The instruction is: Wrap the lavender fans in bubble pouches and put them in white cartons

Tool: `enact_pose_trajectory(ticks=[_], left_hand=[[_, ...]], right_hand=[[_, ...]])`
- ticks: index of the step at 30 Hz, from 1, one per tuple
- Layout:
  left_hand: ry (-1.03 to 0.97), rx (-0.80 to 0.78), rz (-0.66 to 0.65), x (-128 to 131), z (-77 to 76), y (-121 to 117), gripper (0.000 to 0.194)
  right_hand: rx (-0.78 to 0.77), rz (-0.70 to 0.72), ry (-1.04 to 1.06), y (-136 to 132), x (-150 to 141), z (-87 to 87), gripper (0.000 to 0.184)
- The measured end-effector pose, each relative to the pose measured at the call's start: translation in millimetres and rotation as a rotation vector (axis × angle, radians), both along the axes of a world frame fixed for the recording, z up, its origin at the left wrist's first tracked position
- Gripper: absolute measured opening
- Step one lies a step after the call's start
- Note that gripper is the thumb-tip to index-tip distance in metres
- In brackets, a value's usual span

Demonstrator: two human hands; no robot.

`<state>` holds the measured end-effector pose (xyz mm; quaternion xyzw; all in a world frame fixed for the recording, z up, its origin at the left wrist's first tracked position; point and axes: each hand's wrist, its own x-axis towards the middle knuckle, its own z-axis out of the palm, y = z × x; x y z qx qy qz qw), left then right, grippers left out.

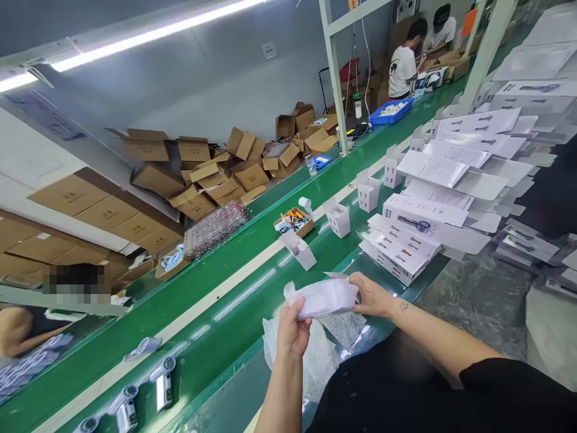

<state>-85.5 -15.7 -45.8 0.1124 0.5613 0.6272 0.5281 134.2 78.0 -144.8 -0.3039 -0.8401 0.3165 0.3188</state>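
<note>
On the head feed, my only view, I count two hands and one wrapped package between them. The left hand (293,329) is closed round the near-left end of the package (327,297), thumb pressed on top; the right hand (368,294) grips its other end. So both are clamped on the same thing, one at each end — held up over loose bubble wrap (315,355), whose sheets overlap too much for me to count.

Past the package I make out four small white boxes (340,222), standing open in a row, and one low carton (303,230) of mixed parts, some orange. At lower left I count four grey handheld devices (164,385), three lined up and one lying apart by the strip. Two blue trays (376,119) sit farther along, one large, one small. The printed white boxes (406,249) at right pile up beyond counting.

The surface is a glossy green belt (198,355), split lengthwise by a pale strip (217,297). Behind it — a grey wall (225,72), heaped brown cartons (250,174), two lit tubes (157,34) overhead, two people (401,71) at the far end, and a third person (15,331) at left.
</note>
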Motion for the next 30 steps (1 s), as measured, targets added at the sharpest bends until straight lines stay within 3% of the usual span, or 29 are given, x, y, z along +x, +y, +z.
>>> enact_pose_trajectory(ticks=[3,6,9,11,13,16,21,25,27,30], left_hand=[[0.323,-0.035,-0.033,11.9,-7.3,8.1,0.036],[0.879,-0.034,-0.146,35.2,-8.3,14.3,0.024],[1.413,-0.029,-0.517,61.8,2.9,24.3,0.019],[1.612,-0.119,-0.761,74.9,14.6,36.8,0.019],[1.708,-0.232,-0.881,82.5,23.9,51.8,0.02],[1.74,-0.311,-0.867,87.3,23.2,64.8,0.021],[1.718,0.037,-1.011,88.3,-15.8,39.5,0.042],[1.94,0.236,-0.905,82.9,-43.0,19.7,0.036],[1.951,0.304,-0.903,82.1,-46.2,19.0,0.036],[1.875,0.322,-0.844,80.7,-36.4,19.9,0.04]], right_hand=[[-0.024,0.007,0.012,3.4,2.9,-0.7,0.061],[-0.052,-0.016,-0.011,5.9,5.1,-3.8,0.063],[-0.081,-0.07,-0.043,5.4,7.2,-9.6,0.061],[-0.095,-0.026,-0.04,2.8,7.1,-13.6,0.065],[-0.111,0.03,-0.019,-0.4,5.4,-17.0,0.068],[-0.165,0.016,0.0,-1.1,4.0,-21.3,0.067],[-0.243,0.036,-0.079,6.2,19.9,-31.2,0.062],[-0.301,-0.03,-0.051,3.8,36.6,-36.7,0.071],[-0.343,-0.053,-0.063,2.5,41.4,-34.2,0.072],[-0.365,-0.058,-0.132,7.9,41.0,-17.0,0.065]])
